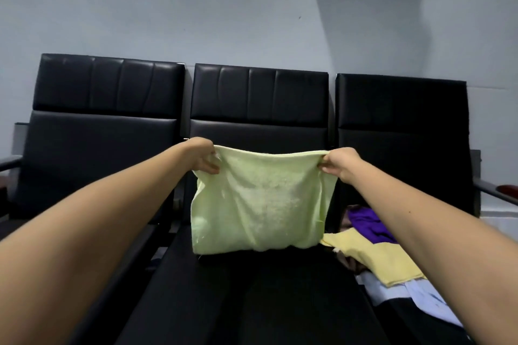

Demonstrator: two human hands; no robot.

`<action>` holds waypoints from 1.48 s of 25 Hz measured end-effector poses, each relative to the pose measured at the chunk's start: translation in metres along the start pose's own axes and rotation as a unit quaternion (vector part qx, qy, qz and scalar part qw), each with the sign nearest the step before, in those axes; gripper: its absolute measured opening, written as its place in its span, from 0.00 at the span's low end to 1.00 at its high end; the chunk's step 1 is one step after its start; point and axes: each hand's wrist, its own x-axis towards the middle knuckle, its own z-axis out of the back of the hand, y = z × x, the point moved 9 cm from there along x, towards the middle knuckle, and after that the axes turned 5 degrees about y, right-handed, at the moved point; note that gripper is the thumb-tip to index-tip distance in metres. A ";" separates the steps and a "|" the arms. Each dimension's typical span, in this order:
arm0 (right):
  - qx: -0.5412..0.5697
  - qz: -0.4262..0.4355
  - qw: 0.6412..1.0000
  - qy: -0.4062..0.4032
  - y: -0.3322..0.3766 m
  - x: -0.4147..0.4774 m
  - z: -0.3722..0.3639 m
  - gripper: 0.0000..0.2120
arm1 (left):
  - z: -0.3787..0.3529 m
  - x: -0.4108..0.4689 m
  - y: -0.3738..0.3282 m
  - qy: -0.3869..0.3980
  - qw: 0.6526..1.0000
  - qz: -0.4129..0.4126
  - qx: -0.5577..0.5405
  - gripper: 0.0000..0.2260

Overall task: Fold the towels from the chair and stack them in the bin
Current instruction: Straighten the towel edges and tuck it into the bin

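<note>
Your left hand and right hand pinch the pale green towel's top corners, unfolded; other towels await; bin unseen.

The person's left forearm and right forearm are bare along all the length that shows, from the wrists to the lower corners of the view (they look far broader there, close to the wide lens). The skin looks smooth, and one small dark mole sits on the right forearm. The left hand and the right hand are bare too, their finer detail too soft to tell.
</note>
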 end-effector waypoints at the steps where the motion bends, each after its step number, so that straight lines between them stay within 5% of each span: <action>1: 0.013 0.007 1.000 -0.013 -0.001 0.004 -0.002 0.08 | 0.003 0.007 0.002 -0.018 0.999 0.005 -0.034 0.08; 7: -0.001 0.106 0.992 -0.073 0.030 0.031 -0.004 0.14 | 0.025 0.034 -0.033 -0.089 0.987 -0.069 -0.115 0.10; 12: -0.094 0.214 0.970 -0.071 0.063 0.009 0.004 0.10 | 0.048 0.026 -0.037 -0.146 0.974 -0.166 -0.045 0.10; 16: -0.261 0.137 0.954 0.057 0.037 -0.003 0.003 0.14 | 0.035 0.006 -0.008 0.013 0.987 -0.064 0.147 0.04; 21: -0.475 -0.114 0.814 0.314 -0.055 -0.060 0.011 0.07 | -0.003 -0.048 0.073 0.302 0.847 0.172 0.402 0.04; 24: -0.500 -0.213 0.738 0.400 -0.109 -0.090 0.012 0.07 | -0.025 -0.074 0.112 0.389 0.760 0.252 0.455 0.05; 27: -0.496 -0.247 0.719 0.420 -0.142 -0.103 0.008 0.06 | -0.040 -0.081 0.142 0.407 0.726 0.280 0.477 0.06; 30: -0.462 -0.202 0.784 0.363 -0.151 -0.084 -0.001 0.05 | -0.044 -0.057 0.156 0.343 0.769 0.255 0.475 0.10; 34: -0.374 -0.102 0.902 0.187 -0.148 -0.046 -0.004 0.09 | -0.044 0.000 0.139 0.124 0.908 0.082 0.392 0.18; 37: -0.409 -0.130 0.887 0.171 -0.171 -0.042 -0.006 0.26 | -0.070 0.011 0.139 0.122 0.897 -0.024 0.424 0.29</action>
